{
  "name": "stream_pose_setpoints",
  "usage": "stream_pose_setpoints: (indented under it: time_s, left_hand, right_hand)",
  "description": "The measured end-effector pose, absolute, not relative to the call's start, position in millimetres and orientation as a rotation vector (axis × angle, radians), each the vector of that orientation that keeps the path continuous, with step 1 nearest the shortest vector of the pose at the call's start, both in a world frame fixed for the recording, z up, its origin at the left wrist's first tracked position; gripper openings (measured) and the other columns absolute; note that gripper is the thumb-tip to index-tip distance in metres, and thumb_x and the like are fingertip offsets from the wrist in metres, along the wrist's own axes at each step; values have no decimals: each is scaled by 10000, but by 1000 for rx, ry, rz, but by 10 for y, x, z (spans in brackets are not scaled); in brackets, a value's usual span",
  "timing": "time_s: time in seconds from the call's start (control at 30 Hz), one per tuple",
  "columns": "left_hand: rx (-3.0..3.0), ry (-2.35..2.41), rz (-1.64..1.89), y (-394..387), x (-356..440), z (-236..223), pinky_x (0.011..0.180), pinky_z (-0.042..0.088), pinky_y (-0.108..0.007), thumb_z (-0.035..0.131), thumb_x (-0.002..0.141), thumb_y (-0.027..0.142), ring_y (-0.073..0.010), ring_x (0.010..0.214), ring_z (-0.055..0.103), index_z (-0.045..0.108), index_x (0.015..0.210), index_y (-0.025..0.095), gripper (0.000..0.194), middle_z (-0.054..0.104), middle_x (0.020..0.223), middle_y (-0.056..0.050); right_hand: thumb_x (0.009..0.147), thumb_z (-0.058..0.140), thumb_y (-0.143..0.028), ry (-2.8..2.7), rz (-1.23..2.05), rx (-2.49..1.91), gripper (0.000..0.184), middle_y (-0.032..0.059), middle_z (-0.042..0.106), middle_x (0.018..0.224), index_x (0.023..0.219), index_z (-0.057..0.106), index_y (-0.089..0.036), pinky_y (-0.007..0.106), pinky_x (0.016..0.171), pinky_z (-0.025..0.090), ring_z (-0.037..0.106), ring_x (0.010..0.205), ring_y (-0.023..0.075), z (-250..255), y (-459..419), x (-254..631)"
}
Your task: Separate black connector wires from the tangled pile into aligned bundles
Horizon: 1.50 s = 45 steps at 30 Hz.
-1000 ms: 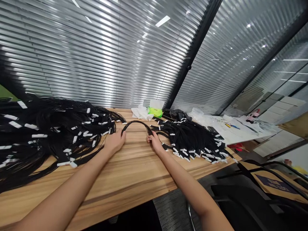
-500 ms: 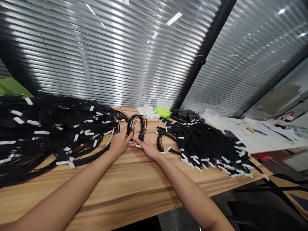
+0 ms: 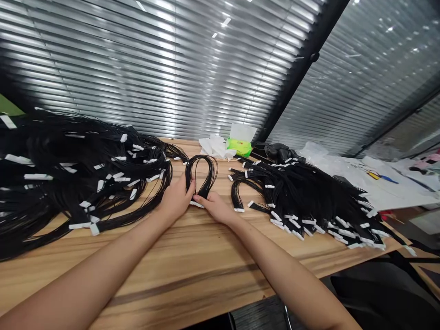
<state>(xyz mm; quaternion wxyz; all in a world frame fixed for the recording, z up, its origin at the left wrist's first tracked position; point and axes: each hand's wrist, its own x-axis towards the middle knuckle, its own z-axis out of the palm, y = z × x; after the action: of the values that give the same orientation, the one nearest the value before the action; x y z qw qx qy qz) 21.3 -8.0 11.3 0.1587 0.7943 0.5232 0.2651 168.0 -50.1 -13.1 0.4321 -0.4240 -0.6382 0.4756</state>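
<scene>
Thin black wire bundle stood as an upright loop just above the fingers, lower legs gathered. Wood desk carried everything. Big tangled wire heap lay left of the fingers, smaller combed heap right of them, with a U-bent wire group nearest on that side. Wires looked light, thin, springy, smooth-coated; likely to splay, so best held low at the gathered legs, not at the arc. Left hand and right hand met at the base; left fingers and right fingers were clamped on the legs. Flat white tags sat just under the fingers.
</scene>
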Motion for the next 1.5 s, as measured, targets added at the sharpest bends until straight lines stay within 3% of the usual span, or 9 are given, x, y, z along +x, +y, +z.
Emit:
stream_pose_setpoints:
  time_s: [0.1, 0.23, 0.3, 0.53, 0.77, 0.93, 1.23, 1.4, 1.5]
  left_hand:
    - [2117, 1208, 854, -46, 192, 98, 773, 456, -304, 332, 921, 370, -232, 897, 640, 608, 1096, 188, 374, 693, 1003, -71]
    - [1745, 853, 568, -19, 169, 106, 521, 394, -238, 278, 917, 514, -140, 488, 498, 682, 972, 130, 560, 571, 523, -6]
    - [1551, 676, 375, -52, 173, 123, 455, 332, -217, 362, 881, 517, -106, 404, 412, 676, 1006, 119, 522, 523, 460, 13]
    - [1124, 519, 452, -151, 267, 77, 429, 393, -250, 495, 775, 315, -140, 415, 474, 671, 999, 116, 348, 535, 464, -11]
    - [924, 577, 664, -78, 296, 93, 479, 448, -229, 478, 752, 243, -136, 559, 560, 664, 941, 111, 296, 679, 760, -78]
    - [894, 526, 672, -53, 257, 90, 475, 466, -263, 493, 727, 181, -97, 437, 434, 647, 1041, 115, 356, 702, 851, -77]
    - [877, 494, 626, -64, 251, 116, 474, 500, -312, 463, 713, 130, -105, 408, 452, 550, 1206, 131, 500, 699, 956, -87]
    - [922, 528, 670, -67, 272, 80, 442, 467, -271, 508, 781, 208, -85, 405, 453, 569, 1081, 143, 313, 703, 951, -87]
    - [909, 511, 777, -68, 283, 74, 575, 510, -257, 522, 763, 165, -142, 666, 631, 557, 968, 155, 208, 703, 1035, -95]
  right_hand:
    - [820, 585, -539, -1533, 1232, -1044, 415, 47, 725, 956, 935, 729, -168, 381, 961, 419, 606, 1021, 248, -150, -499, 1667]
    - [817, 578, -564, -1543, 1374, -931, 447, 72, 740, 942, 871, 740, -150, 386, 989, 414, 640, 990, 233, -98, -530, 1675]
    - [818, 577, -564, -1568, 1478, -889, 466, 90, 752, 890, 881, 736, -131, 377, 938, 451, 668, 928, 227, -64, -555, 1681]
    - [734, 703, -495, -1231, 1738, -872, 400, 90, 757, 758, 894, 663, -131, 257, 634, 502, 707, 700, 178, -96, -561, 1668]
    - [739, 712, -464, -949, 1724, -913, 353, 48, 747, 759, 895, 648, -153, 207, 581, 503, 699, 648, 130, -42, -540, 1657]
    - [668, 798, -324, -978, 1684, -869, 279, 10, 722, 781, 856, 680, -154, 181, 563, 486, 610, 574, 67, -44, -552, 1667]
    - [718, 736, -421, -1043, 1565, -894, 307, 13, 717, 730, 871, 671, -163, 203, 474, 431, 532, 459, 67, -89, -557, 1617]
    - [694, 760, -382, -942, 1497, -917, 257, 0, 696, 701, 804, 670, -168, 196, 496, 423, 498, 489, 65, -48, -632, 1531]
    - [705, 758, -371, -738, 1570, -912, 234, 16, 707, 781, 778, 663, -170, 195, 563, 455, 518, 571, 70, -17, -730, 1441]
